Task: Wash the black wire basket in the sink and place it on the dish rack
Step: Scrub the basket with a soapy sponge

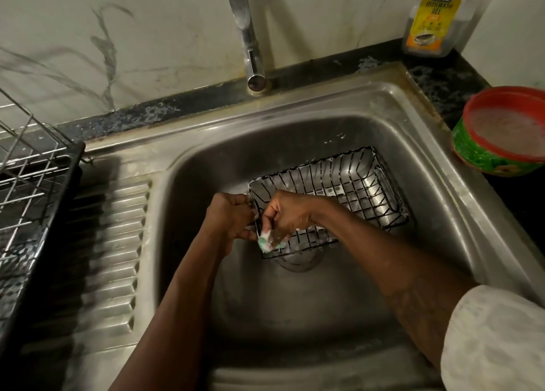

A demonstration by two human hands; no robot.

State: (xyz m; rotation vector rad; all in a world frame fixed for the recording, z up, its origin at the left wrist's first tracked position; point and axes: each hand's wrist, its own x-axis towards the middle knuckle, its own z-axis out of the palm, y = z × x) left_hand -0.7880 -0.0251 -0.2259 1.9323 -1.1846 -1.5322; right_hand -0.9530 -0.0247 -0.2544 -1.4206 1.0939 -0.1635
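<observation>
Both hands meet at one end of the black wire basket (345, 190), which lies in the sink (295, 317) over the drain (298, 263) — the left hand (230, 216) clamps its rim to steady it, so the right hand (287, 215) can rub a clutched soapy sponge (267, 242) along the wires.

A dishwash gel bottle (433, 16) stands beyond a red-rimmed bowl (472, 151) of suds.

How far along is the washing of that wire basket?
Done: the black wire basket lies in the sink, foam on its wires. In hand: the left hand holds one end while the right hand scrubs it with a soapy sponge. Left: rinsing, as no water runs from the tap, then moving it to the dish rack.
</observation>
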